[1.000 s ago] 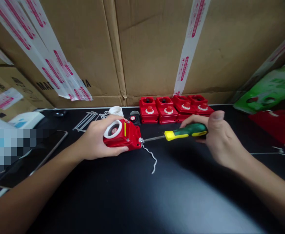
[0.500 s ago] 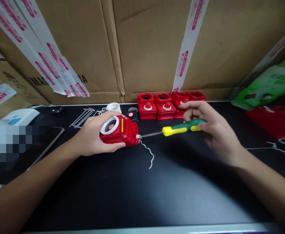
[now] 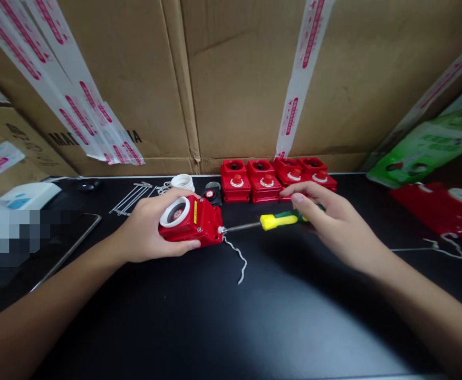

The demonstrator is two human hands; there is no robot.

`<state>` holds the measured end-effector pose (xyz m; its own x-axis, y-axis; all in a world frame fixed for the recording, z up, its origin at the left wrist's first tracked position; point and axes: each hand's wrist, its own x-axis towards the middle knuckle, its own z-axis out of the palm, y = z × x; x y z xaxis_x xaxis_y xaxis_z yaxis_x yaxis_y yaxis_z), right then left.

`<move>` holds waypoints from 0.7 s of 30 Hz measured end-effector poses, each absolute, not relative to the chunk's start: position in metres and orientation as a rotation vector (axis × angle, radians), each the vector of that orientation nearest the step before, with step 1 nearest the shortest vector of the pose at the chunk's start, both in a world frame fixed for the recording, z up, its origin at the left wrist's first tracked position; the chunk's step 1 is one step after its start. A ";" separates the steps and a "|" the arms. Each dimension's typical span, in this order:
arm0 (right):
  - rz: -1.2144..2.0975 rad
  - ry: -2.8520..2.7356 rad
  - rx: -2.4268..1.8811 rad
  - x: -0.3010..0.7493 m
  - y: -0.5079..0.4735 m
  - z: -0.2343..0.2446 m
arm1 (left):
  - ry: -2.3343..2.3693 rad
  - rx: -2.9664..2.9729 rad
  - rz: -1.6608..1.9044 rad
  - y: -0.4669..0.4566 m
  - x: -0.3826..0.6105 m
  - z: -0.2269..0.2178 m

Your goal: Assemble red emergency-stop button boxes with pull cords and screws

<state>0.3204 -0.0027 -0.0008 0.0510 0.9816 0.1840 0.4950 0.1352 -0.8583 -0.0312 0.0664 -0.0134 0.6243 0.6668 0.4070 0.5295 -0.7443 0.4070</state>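
My left hand is wrapped round a red box with a white ring on its face and a small yellow label. A white twisted cord hangs from the box's right end, by a metal fitting. At that fitting rests the tip of a screwdriver with a yellow and green handle, lying nearly level. My right hand is round the rear of the handle, its thumb and forefinger stretched forward; the other fingers are mostly hidden. The handle's end is covered by the hand.
Several red boxes with red buttons stand along the cardboard behind. White rings, metal rods and a black part lie at left. A phone is far left; another red unit and a green bag are right.
My right hand has turned on the screwdriver handle, and the thumb now lies higher, over the handle's green end. The red box stays in my left hand. The view has shifted slightly.
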 end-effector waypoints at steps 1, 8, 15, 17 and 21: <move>0.774 -1.526 -1.461 0.320 -0.002 -0.001 | 0.980 2.599 0.805 0.066 -0.031 -0.013; 1.141 -1.244 -1.188 0.319 -0.003 -0.001 | 0.923 2.601 0.810 0.065 -0.030 -0.010; 1.275 -1.323 -0.973 0.324 -0.010 0.009 | 0.918 2.572 0.827 0.067 -0.029 -0.012; 1.290 -1.330 -0.953 0.324 -0.010 0.009 | 0.913 2.582 0.835 0.068 -0.029 -0.012; 1.172 -1.362 -1.133 0.321 -0.010 0.003 | 0.920 2.608 0.835 0.068 -0.030 -0.013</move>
<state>0.3206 -0.0096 0.0032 -0.0915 0.9911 0.0965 0.0524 0.1016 -0.9934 -0.0302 0.0682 -0.0128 0.6359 0.6382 0.4340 0.4937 -0.7686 0.4068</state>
